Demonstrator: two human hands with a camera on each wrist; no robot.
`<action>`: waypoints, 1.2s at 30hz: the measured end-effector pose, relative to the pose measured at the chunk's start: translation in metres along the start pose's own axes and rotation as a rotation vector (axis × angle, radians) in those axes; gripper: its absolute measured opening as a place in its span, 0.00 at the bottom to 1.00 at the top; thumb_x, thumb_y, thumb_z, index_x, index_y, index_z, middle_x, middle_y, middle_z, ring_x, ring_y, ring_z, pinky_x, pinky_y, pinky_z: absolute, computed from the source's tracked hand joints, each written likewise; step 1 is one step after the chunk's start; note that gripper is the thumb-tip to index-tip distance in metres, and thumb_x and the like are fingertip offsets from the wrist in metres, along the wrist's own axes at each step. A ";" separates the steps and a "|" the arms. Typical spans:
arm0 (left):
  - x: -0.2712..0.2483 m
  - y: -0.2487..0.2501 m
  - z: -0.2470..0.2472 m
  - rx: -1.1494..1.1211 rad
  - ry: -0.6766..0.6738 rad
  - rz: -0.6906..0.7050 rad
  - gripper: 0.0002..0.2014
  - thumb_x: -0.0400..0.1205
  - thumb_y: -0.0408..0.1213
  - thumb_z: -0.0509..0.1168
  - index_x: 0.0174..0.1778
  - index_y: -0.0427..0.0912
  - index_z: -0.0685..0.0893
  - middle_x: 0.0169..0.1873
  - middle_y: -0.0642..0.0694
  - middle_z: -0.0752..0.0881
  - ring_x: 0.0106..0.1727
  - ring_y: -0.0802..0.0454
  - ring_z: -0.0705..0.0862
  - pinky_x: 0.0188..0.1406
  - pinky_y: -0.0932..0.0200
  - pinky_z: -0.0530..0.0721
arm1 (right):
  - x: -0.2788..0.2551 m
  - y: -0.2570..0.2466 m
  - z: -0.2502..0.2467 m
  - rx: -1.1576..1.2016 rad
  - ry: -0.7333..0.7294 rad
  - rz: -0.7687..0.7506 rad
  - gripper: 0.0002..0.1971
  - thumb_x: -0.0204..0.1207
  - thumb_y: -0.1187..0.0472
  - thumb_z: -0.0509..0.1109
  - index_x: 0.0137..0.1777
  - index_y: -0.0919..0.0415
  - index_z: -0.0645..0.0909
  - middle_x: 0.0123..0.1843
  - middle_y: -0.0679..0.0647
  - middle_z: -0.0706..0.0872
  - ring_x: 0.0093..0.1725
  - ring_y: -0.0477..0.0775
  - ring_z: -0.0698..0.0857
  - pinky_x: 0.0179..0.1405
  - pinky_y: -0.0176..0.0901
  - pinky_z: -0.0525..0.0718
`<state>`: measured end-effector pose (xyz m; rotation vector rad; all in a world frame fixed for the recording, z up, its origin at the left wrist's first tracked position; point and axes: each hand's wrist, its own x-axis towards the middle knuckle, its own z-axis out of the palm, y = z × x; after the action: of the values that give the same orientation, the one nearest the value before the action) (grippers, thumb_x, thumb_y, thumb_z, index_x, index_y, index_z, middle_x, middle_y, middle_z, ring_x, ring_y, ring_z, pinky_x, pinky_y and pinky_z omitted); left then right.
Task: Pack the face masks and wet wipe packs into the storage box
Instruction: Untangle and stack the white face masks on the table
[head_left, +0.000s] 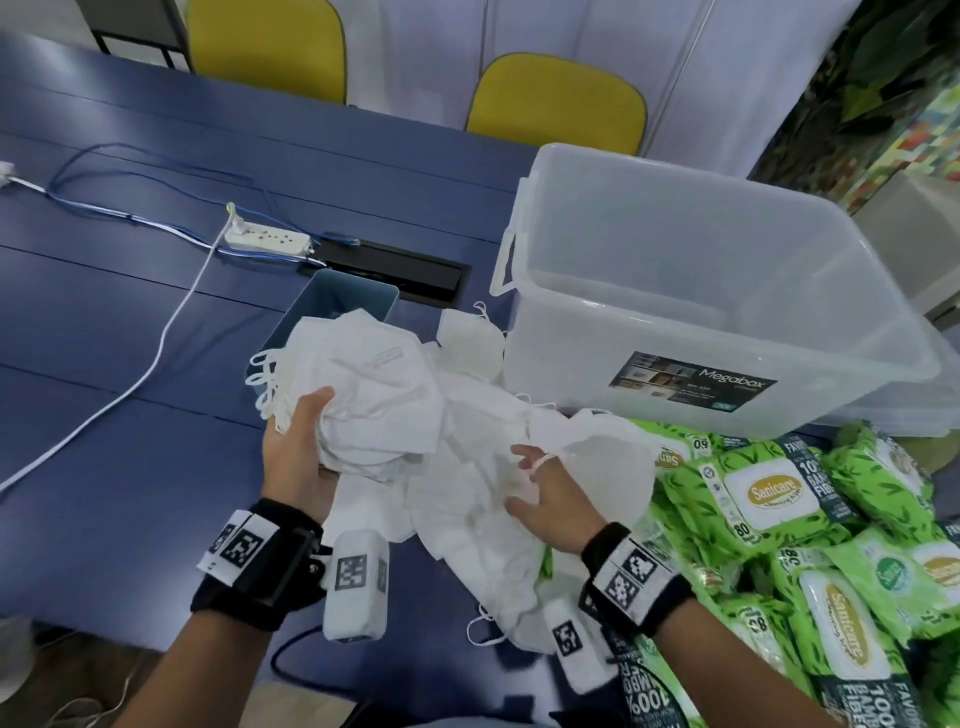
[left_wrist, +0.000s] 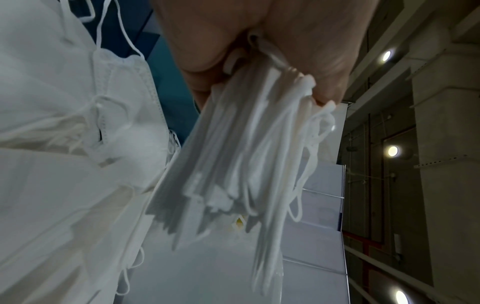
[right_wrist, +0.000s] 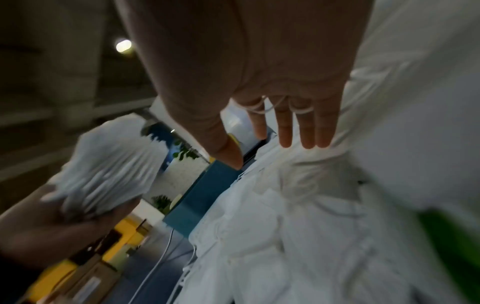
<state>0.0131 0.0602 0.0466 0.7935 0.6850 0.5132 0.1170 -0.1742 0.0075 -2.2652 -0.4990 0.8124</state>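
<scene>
My left hand (head_left: 298, 441) grips a thick stack of white face masks (head_left: 358, 384) above the blue table; the left wrist view shows the stack's edges and ear loops (left_wrist: 233, 164) pinched between thumb and fingers. My right hand (head_left: 545, 493) hovers with straight, spread fingers (right_wrist: 285, 131) over a loose pile of masks (head_left: 467, 519), an ear loop caught across its fingers. The clear storage box (head_left: 727, 234) stands open at the right with nothing visible inside. Green wet wipe packs (head_left: 779, 499) lie heaped at the front right.
A small blue bin (head_left: 337, 306) stands behind the held stack. A white power strip (head_left: 267, 239) with cables and a black cable hatch (head_left: 395, 270) lie further back. Two yellow chairs (head_left: 556, 98) stand beyond the table (head_left: 104, 338).
</scene>
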 end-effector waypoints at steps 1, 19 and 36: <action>0.001 -0.001 -0.002 0.005 0.006 -0.004 0.30 0.68 0.43 0.73 0.67 0.37 0.80 0.60 0.43 0.86 0.60 0.41 0.85 0.56 0.46 0.86 | -0.008 0.005 0.001 -0.054 -0.009 -0.045 0.31 0.76 0.62 0.70 0.78 0.59 0.62 0.68 0.51 0.69 0.68 0.48 0.71 0.64 0.35 0.70; -0.012 -0.038 0.055 0.222 -0.412 -0.135 0.35 0.62 0.42 0.74 0.66 0.37 0.80 0.55 0.41 0.89 0.53 0.46 0.89 0.41 0.57 0.87 | -0.077 -0.040 -0.059 0.473 0.523 -0.092 0.28 0.66 0.48 0.77 0.65 0.47 0.72 0.60 0.48 0.80 0.56 0.49 0.84 0.46 0.32 0.84; 0.010 -0.072 0.018 1.090 -0.637 0.346 0.56 0.59 0.53 0.74 0.76 0.73 0.44 0.78 0.44 0.62 0.78 0.42 0.65 0.77 0.39 0.68 | 0.014 -0.021 0.038 0.370 0.225 -0.254 0.46 0.57 0.75 0.80 0.71 0.45 0.61 0.58 0.48 0.77 0.54 0.45 0.80 0.48 0.26 0.79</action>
<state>0.0440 0.0148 -0.0041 2.0157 0.1715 0.1238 0.0988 -0.1343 -0.0059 -1.8751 -0.4749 0.4691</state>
